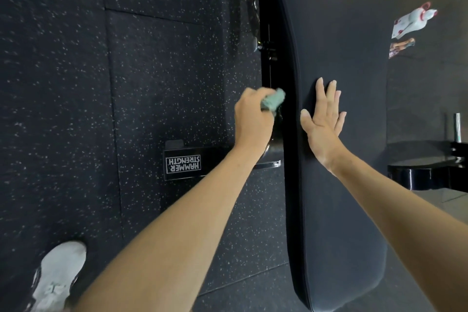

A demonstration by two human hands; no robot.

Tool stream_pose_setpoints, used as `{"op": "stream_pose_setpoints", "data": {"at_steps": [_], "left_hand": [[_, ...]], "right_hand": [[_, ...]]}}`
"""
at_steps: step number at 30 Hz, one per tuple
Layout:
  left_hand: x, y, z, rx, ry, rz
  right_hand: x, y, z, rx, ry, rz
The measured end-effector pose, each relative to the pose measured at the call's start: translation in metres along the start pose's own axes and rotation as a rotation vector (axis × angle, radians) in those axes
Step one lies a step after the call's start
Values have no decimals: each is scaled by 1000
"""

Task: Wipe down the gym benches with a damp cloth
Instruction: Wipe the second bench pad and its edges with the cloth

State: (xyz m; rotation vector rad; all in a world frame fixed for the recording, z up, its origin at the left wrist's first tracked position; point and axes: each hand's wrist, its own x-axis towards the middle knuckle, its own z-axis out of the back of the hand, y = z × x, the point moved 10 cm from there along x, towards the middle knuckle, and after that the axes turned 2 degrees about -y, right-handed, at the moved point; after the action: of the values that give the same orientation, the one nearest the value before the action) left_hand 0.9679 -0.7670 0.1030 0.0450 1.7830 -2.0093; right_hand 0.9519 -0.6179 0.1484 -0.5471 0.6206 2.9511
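- Left hand [253, 119], mid-frame, grips a blurred green cloth [273, 102] at the edge of the bench pad [342, 210].
- Right hand [325, 121] lies flat on the pad, fingers straight.
- Left fingertips are hidden.

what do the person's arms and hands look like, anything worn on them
No sleeves are in view: both arms are bare to the frame's edge. The left hand and right hand wear no gloves, and no watch, bracelet or ring shows on either. The left hand is slightly blurred, so small details there are hard to tell.

"HAMMER STRENGTH", upside down, on the bench's black frame foot [188, 165].
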Motion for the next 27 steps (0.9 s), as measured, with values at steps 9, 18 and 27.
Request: {"op": "stream_pose_setpoints", "data": {"at_steps": [9,18,27], "left_hand": [[-19,-14,-27,223,160,-119],[3,-13,-16,99,46,-24],[-7,2,-21,136,233,-133]], "right_hand": [[0,0,0,17,-15,7],[-1,0,-1,14,-13,0],[1,-2,0,37,-8,12]]}}
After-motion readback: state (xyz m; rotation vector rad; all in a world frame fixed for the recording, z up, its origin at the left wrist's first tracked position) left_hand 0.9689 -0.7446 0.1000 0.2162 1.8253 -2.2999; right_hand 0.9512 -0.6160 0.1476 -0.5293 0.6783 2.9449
